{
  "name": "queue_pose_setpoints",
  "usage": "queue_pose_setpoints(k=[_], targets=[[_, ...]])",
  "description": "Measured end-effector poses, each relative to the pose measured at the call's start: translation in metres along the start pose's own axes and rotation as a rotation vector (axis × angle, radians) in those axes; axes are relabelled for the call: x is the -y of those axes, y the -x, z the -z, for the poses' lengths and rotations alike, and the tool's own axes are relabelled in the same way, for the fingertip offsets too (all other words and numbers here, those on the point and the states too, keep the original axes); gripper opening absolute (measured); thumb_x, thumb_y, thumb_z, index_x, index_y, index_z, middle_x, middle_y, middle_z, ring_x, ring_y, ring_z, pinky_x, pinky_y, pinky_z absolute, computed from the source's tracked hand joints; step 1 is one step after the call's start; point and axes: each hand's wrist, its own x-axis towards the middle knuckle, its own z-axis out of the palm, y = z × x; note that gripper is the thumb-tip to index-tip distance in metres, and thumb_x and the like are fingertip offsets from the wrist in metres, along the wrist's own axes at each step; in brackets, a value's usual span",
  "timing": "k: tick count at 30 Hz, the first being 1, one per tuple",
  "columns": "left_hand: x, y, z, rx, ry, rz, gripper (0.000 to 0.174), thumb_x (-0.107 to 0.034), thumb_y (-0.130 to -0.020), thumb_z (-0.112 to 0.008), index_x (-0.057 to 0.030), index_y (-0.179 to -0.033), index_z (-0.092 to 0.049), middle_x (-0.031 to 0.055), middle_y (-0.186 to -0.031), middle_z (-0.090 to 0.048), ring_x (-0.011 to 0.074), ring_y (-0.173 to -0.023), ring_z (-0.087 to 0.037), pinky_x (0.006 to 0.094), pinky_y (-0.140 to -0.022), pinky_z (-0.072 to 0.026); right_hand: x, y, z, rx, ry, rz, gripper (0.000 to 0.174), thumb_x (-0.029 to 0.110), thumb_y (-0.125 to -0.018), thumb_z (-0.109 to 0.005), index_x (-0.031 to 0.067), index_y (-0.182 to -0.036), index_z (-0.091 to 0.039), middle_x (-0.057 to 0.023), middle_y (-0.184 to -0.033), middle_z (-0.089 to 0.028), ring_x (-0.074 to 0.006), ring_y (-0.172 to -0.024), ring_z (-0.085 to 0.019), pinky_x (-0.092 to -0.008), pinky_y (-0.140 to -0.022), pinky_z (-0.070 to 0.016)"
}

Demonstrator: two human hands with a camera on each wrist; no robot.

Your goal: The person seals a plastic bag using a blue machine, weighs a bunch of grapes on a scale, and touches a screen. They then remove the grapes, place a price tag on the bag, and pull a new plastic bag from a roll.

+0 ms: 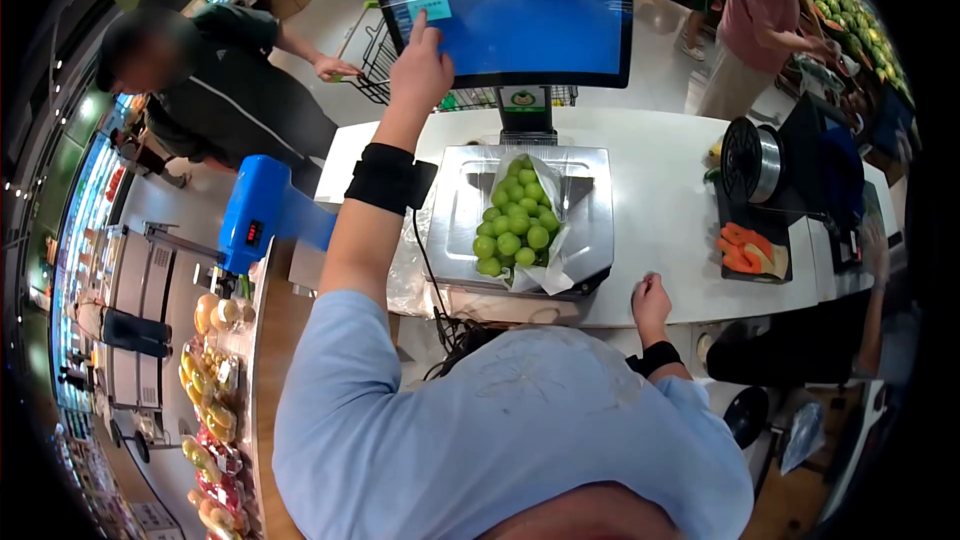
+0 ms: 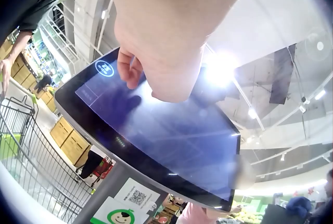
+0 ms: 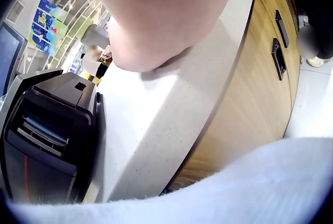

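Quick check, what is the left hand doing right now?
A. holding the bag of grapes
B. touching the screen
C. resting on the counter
B: the left hand touches the screen with one finger; the bag of grapes lies on the scale.

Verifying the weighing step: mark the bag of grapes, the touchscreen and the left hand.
bag of grapes (image 1: pixel 515 225), head view, middle of the bunch.
touchscreen (image 1: pixel 540 25), head view, bare blue area.
left hand (image 1: pixel 420 65), head view, back of the hand.
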Motion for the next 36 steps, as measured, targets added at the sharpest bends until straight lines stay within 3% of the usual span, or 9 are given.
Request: queue_pose_setpoints(k=[7,10,12,13,15,20,25,29,36], targets=[[-0.001,0.001,0.0,0.001,-0.005,0.033,0.025,-0.013,-0.078,-0.057,-0.0073,-0.102,-0.052,0.015,-0.144,-0.036,0.0343,-0.089,-0.063,0.0421,-0.07,-0.052,-0.004,-0.001,-0.004,-0.036,0.021,0.016,0.011,0.019,-0.085,-0.05,0.0115,-0.092,-0.056,-0.0164,-0.074,-0.063,-0.0391,-0.069,-0.06,-0.0487,-0.061,-0.0465],[0.0,0.013,0.005,-0.114,0.115,0.07,0.019,-0.014,-0.081,-0.057,-0.0057,-0.098,-0.055,0.015,-0.126,-0.055,0.0357,-0.083,-0.063,0.0414,-0.067,-0.0509,-0.004,-0.001,-0.004,-0.048,0.019,0.018,0.012,0.019,-0.085,-0.05,0.0116,-0.092,-0.056,-0.0159,-0.074,-0.063,-0.0388,-0.069,-0.06,-0.0484,-0.061,-0.0469],[0.0,0.029,0.009,-0.057,0.318,0.162,0.014,-0.016,-0.086,-0.054,-0.003,-0.09,-0.057,0.013,-0.089,-0.067,0.0274,-0.069,-0.065,0.0349,-0.06,-0.0487,-0.003,0.0,-0.004,-0.052,0.016,0.022,0.012,0.02,-0.085,-0.05,0.0117,-0.093,-0.055,-0.0156,-0.074,-0.063,-0.0386,-0.069,-0.061,-0.0482,-0.061,-0.0471],[-0.007,0.038,0.014,-0.054,0.318,0.165,0.014,-0.016,-0.086,-0.054,-0.003,-0.09,-0.057,0.013,-0.089,-0.067,0.0274,-0.069,-0.065,0.0349,-0.06,-0.0487,-0.001,0.0,-0.002,-0.039,0.002,0.007,0.013,0.021,-0.086,-0.05,0.0119,-0.094,-0.055,-0.0153,-0.074,-0.064,-0.0384,-0.069,-0.061,-0.0479,-0.062,-0.0473],[-0.027,0.06,0.036,-0.064,0.727,0.372,0.029,-0.02,-0.093,-0.05,-0.0006,-0.073,-0.058,0.0075,-0.056,-0.058,0.0153,-0.052,-0.057,0.0275,-0.051,-0.0422,0.0,0.0,0.001,-0.021,-0.012,-0.004,0.014,0.021,-0.087,-0.05,0.0122,-0.095,-0.055,-0.015,-0.075,-0.064,-0.0382,-0.069,-0.061,-0.0477,-0.062,-0.0476],[-0.047,0.123,0.073,-0.05,0.845,0.703,0.058,-0.031,-0.1,-0.039,-0.0046,-0.048,-0.046,0.0017,-0.046,-0.045,0.0087,-0.041,-0.041,0.0242,-0.043,-0.0317,-0.001,-0.002,-0.001,0.028,0.032,-0.044,0.018,0.024,-0.09,-0.048,0.0123,-0.1,-0.056,-0.0159,-0.079,-0.065,-0.0385,-0.074,-0.062,-0.0477,-0.065,-0.0478],[-0.025,0.195,0.045,-0.112,1.054,0.909,0.061,-0.046,-0.1,-0.026,-0.0059,-0.061,-0.05,-0.005,-0.048,-0.031,0.0072,-0.046,-0.027,0.0242,-0.046,-0.0193,-0.008,0.001,-0.005,-0.014,0.037,0.049,0.021,0.025,-0.09,-0.046,0.012,-0.104,-0.056,-0.0174,-0.081,-0.065,-0.0396,-0.076,-0.062,-0.0481,-0.066,-0.0474],[-0.032,0.215,0.044,-0.296,0.902,0.984,0.044,-0.033,-0.097,-0.044,-0.01,-0.059,-0.044,-0.0045,-0.05,-0.032,0.0061,-0.041,-0.026,0.0257,-0.042,-0.0164,-0.007,-0.001,-0.004,0.009,0.021,0.049,0.022,0.024,-0.09,-0.045,0.0113,-0.104,-0.056,-0.0174,-0.08,-0.065,-0.0397,-0.076,-0.062,-0.0478,-0.066,-0.0472],[-0.043,0.244,0.036,-0.357,1.172,1.132,0.045,-0.026,-0.097,-0.043,-0.0089,-0.056,-0.04,-0.0024,-0.049,-0.033,0.008,-0.041,-0.028,0.0257,-0.04,-0.02,-0.006,-0.001,-0.004,0.029,0.029,0.043,0.023,0.026,-0.089,-0.046,0.0112,-0.104,-0.056,-0.0167,-0.082,-0.066,-0.0392,-0.077,-0.062,-0.0484,-0.068,-0.0473]])
